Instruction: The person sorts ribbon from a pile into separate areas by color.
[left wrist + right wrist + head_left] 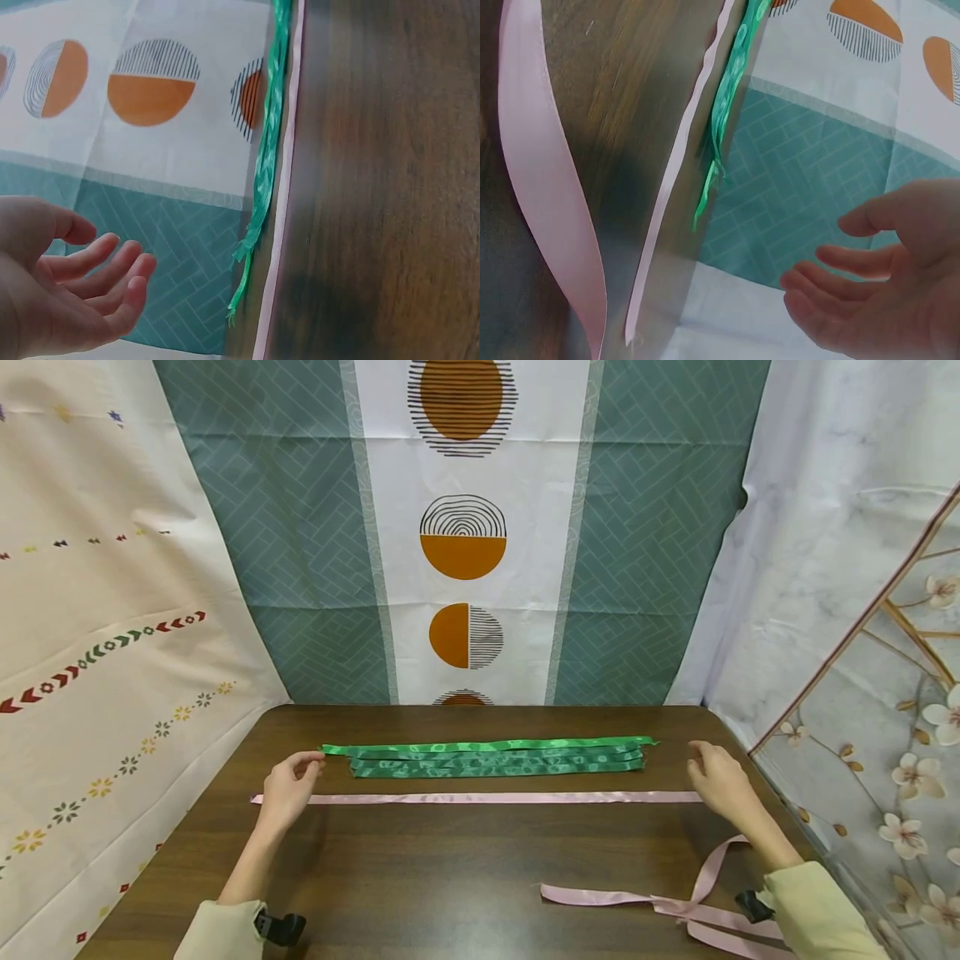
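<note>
Several green ribbons lie side by side across the back half of the table, a brighter green ribbon along their far edge. In front of them a pink ribbon stretches straight from left to right. My left hand hovers near the left ends, overlapping the pink ribbon in the head view; its fingers are loosely bent with nothing between them in the left wrist view. Past the right ends is my right hand, fingers relaxed and holding nothing in the right wrist view.
More pink ribbons lie loosely crossed at the front right of the brown table, partly under my right forearm. A patterned cloth hangs behind the table's back edge, with a cream cloth at left and a floral cloth at right.
</note>
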A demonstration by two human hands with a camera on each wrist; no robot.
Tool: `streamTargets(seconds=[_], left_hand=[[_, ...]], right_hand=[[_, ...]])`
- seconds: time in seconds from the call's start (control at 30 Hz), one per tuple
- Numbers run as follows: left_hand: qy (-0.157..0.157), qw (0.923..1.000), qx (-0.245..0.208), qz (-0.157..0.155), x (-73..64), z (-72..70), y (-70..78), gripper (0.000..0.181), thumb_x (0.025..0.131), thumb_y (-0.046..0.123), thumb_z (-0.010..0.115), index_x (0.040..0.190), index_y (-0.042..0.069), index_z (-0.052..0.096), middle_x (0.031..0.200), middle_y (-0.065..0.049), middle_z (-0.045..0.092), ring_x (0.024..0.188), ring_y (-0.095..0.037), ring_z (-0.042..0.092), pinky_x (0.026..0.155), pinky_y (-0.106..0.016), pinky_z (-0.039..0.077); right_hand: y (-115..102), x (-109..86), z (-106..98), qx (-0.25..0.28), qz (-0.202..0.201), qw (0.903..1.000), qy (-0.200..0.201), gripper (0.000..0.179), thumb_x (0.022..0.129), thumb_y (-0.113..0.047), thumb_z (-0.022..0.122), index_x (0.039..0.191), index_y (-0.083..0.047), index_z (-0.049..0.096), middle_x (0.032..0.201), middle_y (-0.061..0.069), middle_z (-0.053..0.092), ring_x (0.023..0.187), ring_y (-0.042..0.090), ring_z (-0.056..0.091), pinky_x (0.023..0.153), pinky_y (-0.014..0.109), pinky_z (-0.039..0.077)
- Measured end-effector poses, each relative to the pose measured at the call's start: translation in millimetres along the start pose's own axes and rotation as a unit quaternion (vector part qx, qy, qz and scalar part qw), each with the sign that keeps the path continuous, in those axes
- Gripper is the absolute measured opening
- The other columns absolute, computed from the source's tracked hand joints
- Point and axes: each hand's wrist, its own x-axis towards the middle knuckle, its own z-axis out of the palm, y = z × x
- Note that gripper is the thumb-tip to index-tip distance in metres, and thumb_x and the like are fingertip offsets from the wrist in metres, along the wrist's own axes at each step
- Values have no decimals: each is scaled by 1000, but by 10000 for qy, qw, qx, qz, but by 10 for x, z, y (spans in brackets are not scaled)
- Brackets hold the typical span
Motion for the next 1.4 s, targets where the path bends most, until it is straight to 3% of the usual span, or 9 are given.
streamTargets(seconds=[0.1, 0.23, 0.37, 0.6, 0.77, 0.93, 1.17, 1.3, 1.4], left_hand=[[-144, 9997, 128, 133, -37, 4, 32, 30, 100, 14, 47, 120, -3, 61, 114, -25, 67, 106, -37, 64, 83, -35, 51], [-666, 9971, 257, 271, -80, 14, 102, 36, 101, 17, 48, 127, -5, 54, 122, -29, 62, 115, -42, 58, 94, -52, 46], [-993, 9937, 376, 369, -112, 51, 169, 39, 100, 18, 49, 131, -7, 51, 124, -28, 60, 117, -42, 57, 95, -52, 46], [-1121, 9913, 474, 499, -150, 140, 208, 39, 99, 18, 51, 130, -6, 53, 121, -25, 62, 115, -39, 57, 93, -52, 47], [-1086, 9912, 365, 669, -192, 221, 227, 34, 99, 15, 51, 126, -4, 58, 118, -22, 65, 111, -36, 60, 89, -49, 49], [-928, 9927, 239, 729, -236, 328, 325, 29, 98, 12, 53, 122, -1, 62, 112, -18, 68, 97, -28, 63, 77, -36, 50], [-637, 9953, 71, 723, -317, 409, 465, 26, 96, 9, 53, 117, 2, 66, 115, -17, 68, 99, -27, 63, 78, -35, 47], [-551, 9960, -87, 692, -337, 429, 490, 25, 96, 8, 52, 115, 3, 67, 114, -17, 69, 71, -18, 56, 62, -27, 43], [-551, 9956, -239, 718, -348, 441, 496, 25, 96, 7, 52, 115, 4, 68, 113, -16, 69, 64, -15, 48, 55, -24, 37]], right_hand=[[-26, -8, 14, -4, -162, 9998, -121, 39, 90, 0, 51, 123, 20, 46, 114, 44, 53, 104, 57, 53, 81, 62, 45], [-52, -27, 33, -30, -307, 9993, -212, 42, 90, 0, 51, 125, 21, 42, 117, 46, 50, 107, 58, 50, 85, 63, 43], [-99, -32, 31, -97, -317, 9992, -207, 42, 91, -2, 52, 126, 20, 42, 118, 46, 49, 108, 59, 49, 87, 64, 42], [-212, -99, 13, 104, -219, 9997, 10, 33, 99, -12, 49, 121, 12, 54, 117, 37, 57, 108, 52, 53, 88, 61, 41], [-290, -133, 17, 210, -381, 9975, 560, 24, 97, -9, 50, 111, 8, 61, 104, 28, 64, 95, 41, 61, 78, 55, 47], [-363, -152, 22, 268, -390, 9953, 848, 19, 96, -6, 51, 105, 5, 63, 95, 22, 66, 86, 34, 62, 71, 50, 47], [-472, -196, 29, 315, -272, 9958, 814, 16, 95, -6, 52, 100, 1, 66, 86, 13, 66, 77, 24, 60, 64, 37, 44], [-520, -232, 35, 355, -284, 9966, 681, 15, 94, -5, 52, 99, 0, 66, 83, 9, 65, 72, 18, 57, 61, 31, 43], [-537, -254, 52, 387, -312, 9969, 614, 15, 93, -4, 53, 99, 1, 66, 82, 8, 65, 72, 17, 57, 61, 30, 44]])
